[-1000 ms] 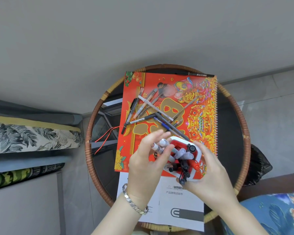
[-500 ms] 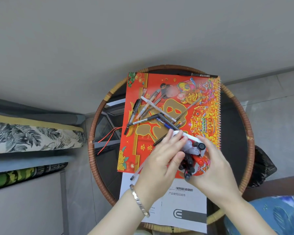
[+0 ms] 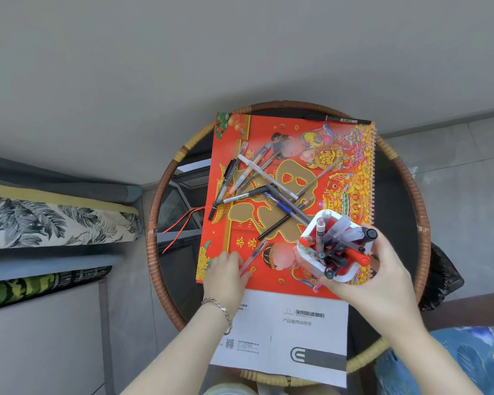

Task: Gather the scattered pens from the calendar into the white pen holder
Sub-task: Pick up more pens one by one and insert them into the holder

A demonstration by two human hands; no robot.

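From the head camera, the left hand lies low on the near left corner of the red calendar, its fingertips touching the near end of a clear pen; whether they have pinched it shut I cannot tell. That pen's long axis runs from the fingertips up and to the right, toward the white pen holder, which the right hand grips around its side, tilted and already crowded with markers and pens. The left hand is plainly the nearer one to this pen, and the holder sits just to its right, so the carry looks short. Beyond both hands the main pile of scattered pens crosses itself on the calendar's middle, well apart from the left hand, nearer the holder's far rim. The calendar's near edge overlaps a white instruction sheet, and the round rattan table leaves open room to the left of the left hand
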